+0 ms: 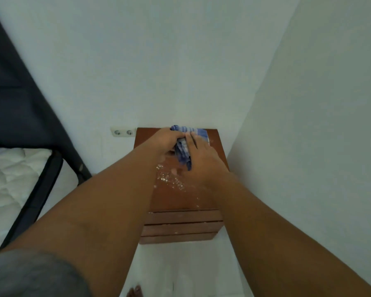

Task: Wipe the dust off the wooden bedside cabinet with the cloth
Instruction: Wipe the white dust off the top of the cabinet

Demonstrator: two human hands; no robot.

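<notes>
So both hands, left [165, 140] and right [199, 155], grip the cloth [183, 146] at the cabinet's [180, 200] back edge, dust [169, 179] near front, wall [308, 125] tight right.

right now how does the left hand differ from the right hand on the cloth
The left hand grips the blue striped cloth from the left, curled into it; the right hand lies flatter on top, its fingers stretched toward the wall. The left hand sits nearer the cabinet back edge. Both hold the same cloth.
</notes>
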